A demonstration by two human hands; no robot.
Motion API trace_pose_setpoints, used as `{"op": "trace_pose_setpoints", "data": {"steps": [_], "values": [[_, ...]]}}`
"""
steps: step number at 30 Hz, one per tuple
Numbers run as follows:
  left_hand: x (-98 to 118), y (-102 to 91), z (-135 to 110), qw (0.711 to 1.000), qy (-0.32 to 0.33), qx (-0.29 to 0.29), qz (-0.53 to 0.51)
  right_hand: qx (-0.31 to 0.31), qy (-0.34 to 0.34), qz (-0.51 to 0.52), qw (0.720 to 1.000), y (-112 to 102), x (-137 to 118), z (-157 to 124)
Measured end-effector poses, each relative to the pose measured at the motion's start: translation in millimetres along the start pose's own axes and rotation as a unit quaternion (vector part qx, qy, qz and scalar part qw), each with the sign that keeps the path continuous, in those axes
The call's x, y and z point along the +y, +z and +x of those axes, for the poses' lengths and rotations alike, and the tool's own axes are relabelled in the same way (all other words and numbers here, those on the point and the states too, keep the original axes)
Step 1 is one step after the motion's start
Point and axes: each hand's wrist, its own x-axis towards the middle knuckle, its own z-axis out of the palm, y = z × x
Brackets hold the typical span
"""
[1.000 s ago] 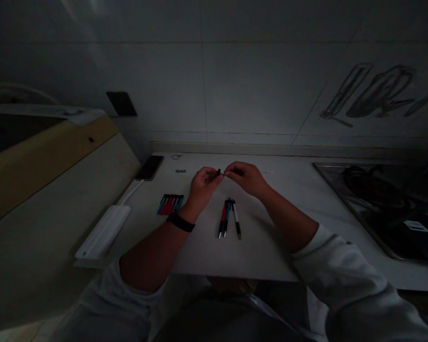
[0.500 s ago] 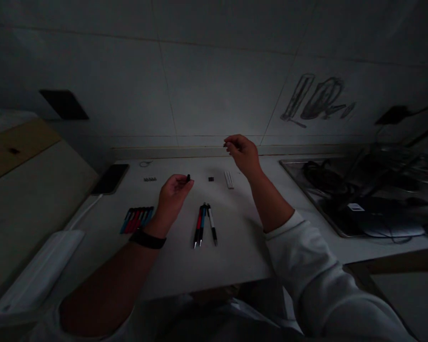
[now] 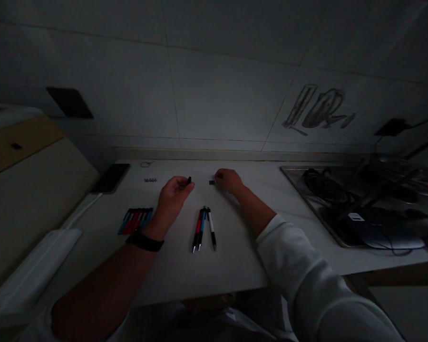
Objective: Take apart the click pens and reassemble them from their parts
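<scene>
My left hand (image 3: pixel 174 194) pinches a small black pen part (image 3: pixel 189 180) between thumb and fingers above the table. Fingers closed, my right hand (image 3: pixel 228 180) is low over the tabletop beside some small black pieces (image 3: pixel 211 182); what it holds, if anything, is hidden. Nearer to me lie three assembled click pens: a red one (image 3: pixel 197 229), a blue one (image 3: pixel 201 229) and a white one (image 3: pixel 211 228). A row of red and blue pen barrels (image 3: pixel 134 221) rests left of my left wrist. Several small springs (image 3: pixel 150 180) are lined up farther back.
A phone (image 3: pixel 111 178) with a white cable lies at the back left, above a white power strip (image 3: pixel 35 268). On the right, a metal-edged stove top (image 3: pixel 308 204) carries cables and dark items. A thin ring-shaped item (image 3: pixel 146 164) lies near the wall.
My right hand has come down and left from its raised position to the tabletop by the black pieces. It now covers the thin white rods. My left hand stays nearly still.
</scene>
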Motion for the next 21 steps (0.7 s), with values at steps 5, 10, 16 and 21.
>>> {"op": "trace_pose_setpoints", "data": {"steps": [5,10,16,21], "values": [[-1,0.0,0,1.0,0.008,-0.001,-0.008,-0.013,0.0,-0.006,1.0,1,-1,1],[-8,-2.7,3,1.0,0.009,0.0,0.003,-0.016,0.002,-0.006,1.0,0,1,-1],[-8,-5.2,4,0.999,0.037,-0.019,0.027,0.036,-0.017,0.033,0.999,-18,-7,-3],[0,-6.6,0,0.987,0.098,-0.061,0.108,0.146,-0.12,0.168,0.968,-78,-46,-28]]}}
